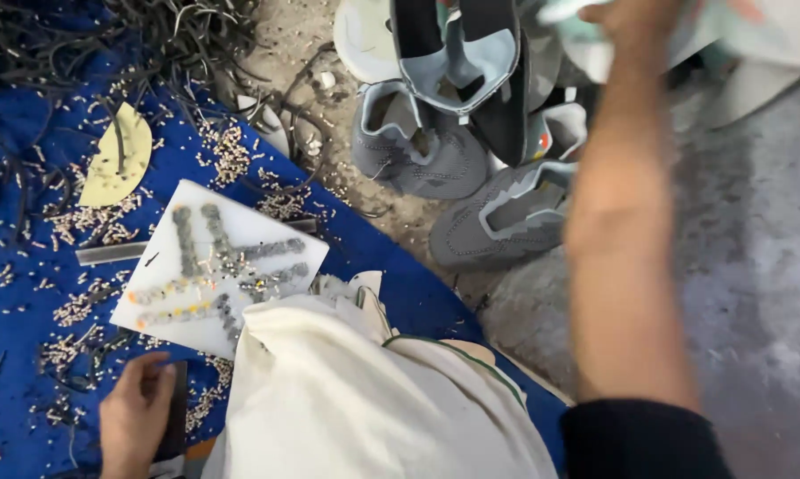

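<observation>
My left hand [136, 410] rests low at the bottom left on the blue cloth [27, 355], fingers curled round a dark flat tool [176, 410]. Just above it lies a white cutting board [267, 235] marked with rows of grey punch dents. My right arm stretches up the right side; my right hand [635, 19] is at the top edge among pale sheet pieces [772, 31], blurred and partly cut off. Grey shoe uppers [418, 146] lie piled to the left of that arm.
Cream fabric [356, 399] covers my lap at bottom centre. Small punched scraps and dark strips litter the blue cloth. A yellowish insole piece [121, 155] lies at upper left. Bare grey floor [755, 266] is on the right.
</observation>
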